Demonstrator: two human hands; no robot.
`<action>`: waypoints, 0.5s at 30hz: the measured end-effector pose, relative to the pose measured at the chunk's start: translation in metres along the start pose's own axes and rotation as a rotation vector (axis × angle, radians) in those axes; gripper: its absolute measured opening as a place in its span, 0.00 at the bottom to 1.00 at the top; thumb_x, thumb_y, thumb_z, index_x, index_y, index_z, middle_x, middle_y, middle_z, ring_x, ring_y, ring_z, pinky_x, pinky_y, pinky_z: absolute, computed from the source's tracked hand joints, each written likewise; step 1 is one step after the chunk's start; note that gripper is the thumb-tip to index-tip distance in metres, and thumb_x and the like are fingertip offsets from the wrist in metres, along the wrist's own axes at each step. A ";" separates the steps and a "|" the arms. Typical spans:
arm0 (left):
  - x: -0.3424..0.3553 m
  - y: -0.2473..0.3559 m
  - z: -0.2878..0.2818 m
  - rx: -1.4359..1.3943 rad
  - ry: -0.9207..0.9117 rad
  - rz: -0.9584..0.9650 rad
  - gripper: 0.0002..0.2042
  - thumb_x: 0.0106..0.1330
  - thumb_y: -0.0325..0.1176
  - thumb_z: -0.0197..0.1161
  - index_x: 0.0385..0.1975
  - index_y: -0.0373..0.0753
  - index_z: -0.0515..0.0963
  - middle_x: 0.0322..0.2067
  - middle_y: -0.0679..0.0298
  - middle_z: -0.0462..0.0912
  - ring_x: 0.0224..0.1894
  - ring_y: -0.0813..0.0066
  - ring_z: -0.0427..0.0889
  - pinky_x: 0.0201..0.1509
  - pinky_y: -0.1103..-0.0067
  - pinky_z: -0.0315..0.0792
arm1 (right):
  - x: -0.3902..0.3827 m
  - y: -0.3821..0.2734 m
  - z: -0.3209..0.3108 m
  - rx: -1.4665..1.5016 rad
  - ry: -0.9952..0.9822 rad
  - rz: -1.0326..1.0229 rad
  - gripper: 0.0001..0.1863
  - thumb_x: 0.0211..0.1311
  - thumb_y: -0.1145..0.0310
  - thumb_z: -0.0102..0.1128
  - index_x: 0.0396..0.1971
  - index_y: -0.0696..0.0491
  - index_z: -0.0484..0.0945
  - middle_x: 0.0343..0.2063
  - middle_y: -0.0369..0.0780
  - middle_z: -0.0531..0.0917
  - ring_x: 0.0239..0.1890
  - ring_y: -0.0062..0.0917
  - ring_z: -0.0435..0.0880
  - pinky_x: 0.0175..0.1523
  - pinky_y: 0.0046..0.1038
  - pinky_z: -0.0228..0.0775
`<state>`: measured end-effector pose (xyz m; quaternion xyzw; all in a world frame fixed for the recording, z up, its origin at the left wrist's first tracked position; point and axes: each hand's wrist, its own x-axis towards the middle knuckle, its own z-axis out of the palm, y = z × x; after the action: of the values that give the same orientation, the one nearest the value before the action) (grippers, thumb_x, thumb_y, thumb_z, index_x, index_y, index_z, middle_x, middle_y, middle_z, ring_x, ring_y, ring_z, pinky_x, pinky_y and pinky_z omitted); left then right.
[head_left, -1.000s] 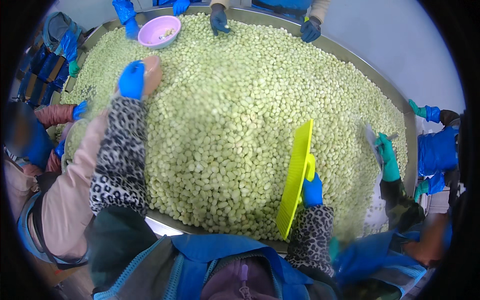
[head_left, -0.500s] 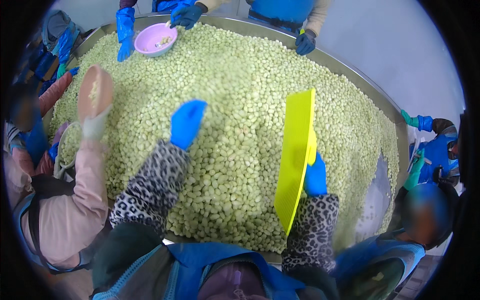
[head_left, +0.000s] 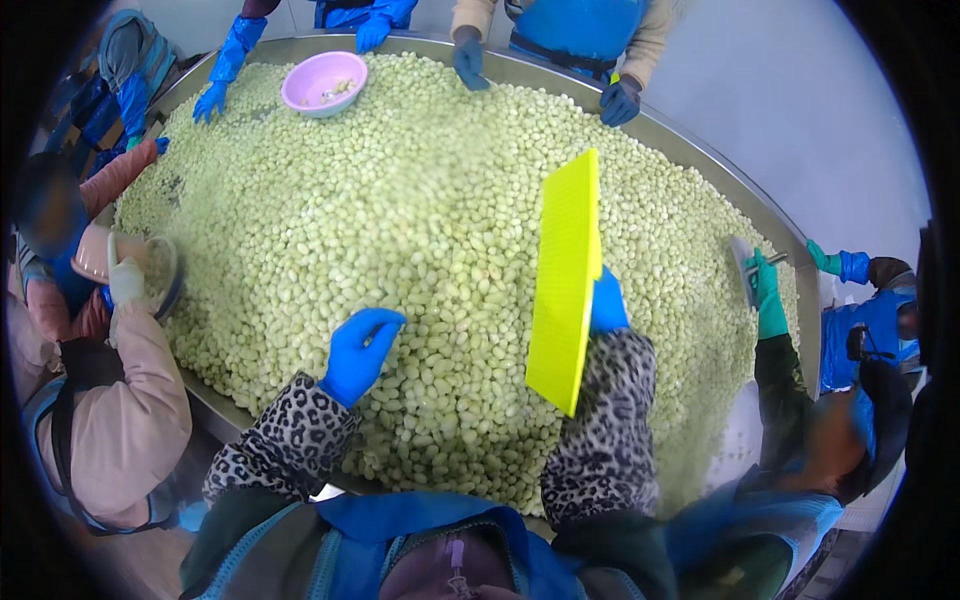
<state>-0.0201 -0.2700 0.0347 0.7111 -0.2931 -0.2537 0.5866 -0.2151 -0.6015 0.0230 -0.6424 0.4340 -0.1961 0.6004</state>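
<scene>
A broad heap of pale green oval pieces (head_left: 450, 300), like small fruits, fills the large metal-rimmed table. My left hand (head_left: 360, 352), in a blue glove, hovers over the near part of the heap. Its fingers are bent, with a gap between them and the thumb, and nothing shows in them. My right hand (head_left: 608, 302), gloved in blue too, is closed behind a bright yellow ribbed plastic scoop (head_left: 565, 280). The scoop stands on edge above the heap, its ribbed face turned left. Its handle and most of my right fingers are hidden behind it.
A metal rim (head_left: 700, 145) surrounds the heap. A pink bowl (head_left: 325, 85) holding a few pieces lies at the far side. Co-workers stand around: one at left holds a peach-coloured bowl (head_left: 95, 252) by a pail; a green-gloved hand (head_left: 767, 297) at right holds a scoop.
My left hand has come back toward me. My right hand has carried the yellow scoop slightly left and away. The left co-worker's bowl has moved to the pail; the right co-worker's scoop reached the heap.
</scene>
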 end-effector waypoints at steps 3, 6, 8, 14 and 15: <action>-0.013 -0.011 -0.003 -0.087 0.029 -0.079 0.07 0.66 0.25 0.60 0.41 0.35 0.82 0.39 0.62 0.82 0.39 0.78 0.79 0.46 0.82 0.74 | -0.058 -0.048 -0.016 0.126 0.097 -0.068 0.17 0.69 0.64 0.53 0.51 0.60 0.75 0.39 0.43 0.84 0.37 0.25 0.84 0.39 0.29 0.76; -0.027 -0.012 0.000 -0.034 -0.046 -0.062 0.07 0.66 0.25 0.60 0.40 0.36 0.82 0.39 0.63 0.82 0.38 0.79 0.79 0.45 0.82 0.73 | -0.118 -0.050 -0.042 0.153 0.292 0.046 0.18 0.66 0.69 0.56 0.54 0.60 0.73 0.40 0.43 0.83 0.36 0.26 0.83 0.39 0.29 0.77; -0.030 -0.012 0.003 -0.071 -0.072 -0.045 0.06 0.66 0.24 0.60 0.40 0.36 0.82 0.38 0.64 0.82 0.38 0.79 0.78 0.44 0.82 0.73 | -0.143 -0.034 -0.061 0.077 0.437 0.090 0.18 0.64 0.70 0.58 0.51 0.61 0.73 0.37 0.43 0.83 0.34 0.26 0.83 0.37 0.28 0.76; -0.040 -0.002 0.009 -0.065 -0.138 -0.058 0.07 0.67 0.24 0.59 0.41 0.35 0.81 0.40 0.64 0.81 0.40 0.78 0.79 0.45 0.82 0.73 | -0.201 0.063 -0.144 0.008 0.552 0.269 0.15 0.57 0.73 0.64 0.40 0.64 0.72 0.29 0.44 0.80 0.23 0.29 0.82 0.28 0.30 0.76; -0.042 -0.002 0.008 -0.061 -0.148 -0.051 0.07 0.67 0.23 0.59 0.41 0.35 0.81 0.40 0.64 0.81 0.40 0.78 0.79 0.46 0.82 0.74 | -0.201 0.071 -0.144 -0.043 0.594 0.293 0.15 0.56 0.73 0.64 0.41 0.64 0.72 0.30 0.44 0.80 0.23 0.29 0.82 0.28 0.30 0.77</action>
<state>-0.0547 -0.2455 0.0319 0.6792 -0.3095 -0.3295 0.5782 -0.4587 -0.5217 0.0396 -0.5002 0.6820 -0.2773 0.4558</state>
